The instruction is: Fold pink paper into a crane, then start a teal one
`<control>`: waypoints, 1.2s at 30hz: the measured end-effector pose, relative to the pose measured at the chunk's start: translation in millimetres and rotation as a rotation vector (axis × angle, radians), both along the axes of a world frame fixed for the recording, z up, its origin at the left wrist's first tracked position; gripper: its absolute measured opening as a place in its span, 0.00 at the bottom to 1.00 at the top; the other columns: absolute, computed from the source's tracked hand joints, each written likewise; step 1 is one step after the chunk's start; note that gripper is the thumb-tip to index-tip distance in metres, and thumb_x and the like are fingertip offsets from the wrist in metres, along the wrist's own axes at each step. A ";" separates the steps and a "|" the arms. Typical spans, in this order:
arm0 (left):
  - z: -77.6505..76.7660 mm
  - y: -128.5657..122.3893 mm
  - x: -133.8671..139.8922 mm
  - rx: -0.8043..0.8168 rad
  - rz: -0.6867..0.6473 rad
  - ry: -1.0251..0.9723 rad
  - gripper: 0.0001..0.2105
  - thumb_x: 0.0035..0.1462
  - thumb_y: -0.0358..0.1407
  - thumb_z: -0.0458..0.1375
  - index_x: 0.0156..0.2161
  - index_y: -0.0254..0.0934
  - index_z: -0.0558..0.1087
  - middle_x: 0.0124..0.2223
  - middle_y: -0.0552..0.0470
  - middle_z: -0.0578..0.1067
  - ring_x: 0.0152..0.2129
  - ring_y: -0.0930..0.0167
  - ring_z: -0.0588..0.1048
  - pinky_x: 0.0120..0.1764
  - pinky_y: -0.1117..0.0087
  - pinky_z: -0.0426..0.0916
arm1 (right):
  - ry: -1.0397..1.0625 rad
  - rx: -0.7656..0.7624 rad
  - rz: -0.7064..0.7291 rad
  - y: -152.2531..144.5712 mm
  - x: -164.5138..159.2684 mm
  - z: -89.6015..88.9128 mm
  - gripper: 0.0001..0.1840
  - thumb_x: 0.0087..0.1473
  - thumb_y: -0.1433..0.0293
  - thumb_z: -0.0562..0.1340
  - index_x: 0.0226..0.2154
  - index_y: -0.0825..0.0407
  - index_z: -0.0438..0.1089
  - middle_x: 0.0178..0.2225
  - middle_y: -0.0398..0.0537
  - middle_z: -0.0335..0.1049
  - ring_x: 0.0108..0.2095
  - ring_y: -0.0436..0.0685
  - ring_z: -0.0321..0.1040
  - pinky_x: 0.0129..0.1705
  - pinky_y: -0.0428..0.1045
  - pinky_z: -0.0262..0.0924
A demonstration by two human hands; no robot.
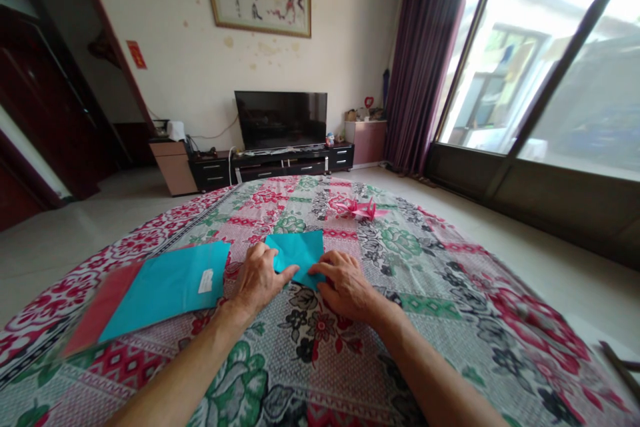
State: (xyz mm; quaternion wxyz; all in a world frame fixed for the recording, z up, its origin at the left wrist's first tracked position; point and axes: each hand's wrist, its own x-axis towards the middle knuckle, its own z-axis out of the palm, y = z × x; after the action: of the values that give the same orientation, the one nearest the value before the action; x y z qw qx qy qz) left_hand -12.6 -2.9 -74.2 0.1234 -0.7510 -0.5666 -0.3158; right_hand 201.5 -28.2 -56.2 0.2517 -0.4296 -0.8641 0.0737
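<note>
A sheet of blue origami paper (pixel 299 248) with faint creases lies on the patterned tablecloth in front of me. My left hand (pixel 259 275) holds its left side, with the fingers curled at the edge and the thumb stretched along the lower part. At the lower right corner, my right hand (pixel 345 281) grips the paper between thumb and forefinger, the other fingers bent. Left of my hands is a clear packet of blue and red paper (pixel 167 287) with a small white label. Beyond the sheet stand folded pink paper cranes (pixel 367 210).
The round table's floral cloth (pixel 425 300) spreads around my hands. Past its far edge, a television (pixel 281 120) stands on a low black cabinet (pixel 210 173). A purple curtain (pixel 425 60) and large windows are on the right, a dark red door (pixel 45 93) on the left.
</note>
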 end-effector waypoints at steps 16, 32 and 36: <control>-1.2 2.4 -1.0 -0.085 0.026 -0.005 0.22 0.47 0.51 0.59 0.38 0.30 0.73 0.36 0.43 0.70 0.36 0.62 0.70 0.40 0.62 0.67 | -0.044 0.032 0.054 -3.1 0.0 1.0 0.22 0.53 0.74 0.57 0.47 0.34 0.67 0.46 0.44 0.62 0.45 0.57 0.54 0.49 0.55 0.46; 5.2 13.6 -24.8 -0.180 -0.046 -0.021 0.16 0.48 0.50 0.58 0.38 0.42 0.73 0.38 0.50 0.69 0.38 0.65 0.68 0.42 0.64 0.63 | -0.047 0.048 0.061 -1.7 -0.2 0.2 0.21 0.53 0.72 0.57 0.47 0.34 0.68 0.46 0.45 0.63 0.45 0.58 0.55 0.48 0.55 0.46; 5.6 18.7 -35.8 -0.187 -0.149 -0.002 0.14 0.51 0.48 0.57 0.38 0.44 0.74 0.39 0.50 0.70 0.41 0.65 0.68 0.45 0.64 0.63 | -0.045 0.049 0.063 -0.9 -0.2 -0.1 0.21 0.53 0.72 0.57 0.47 0.34 0.68 0.46 0.45 0.63 0.45 0.58 0.55 0.49 0.55 0.46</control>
State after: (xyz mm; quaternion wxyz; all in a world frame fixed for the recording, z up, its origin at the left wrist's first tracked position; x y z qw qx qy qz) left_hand -48.5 15.8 -68.6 0.0283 -0.7989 -0.5364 -0.2706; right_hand 201.3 -29.1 -56.3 0.2402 -0.3975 -0.8842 0.0508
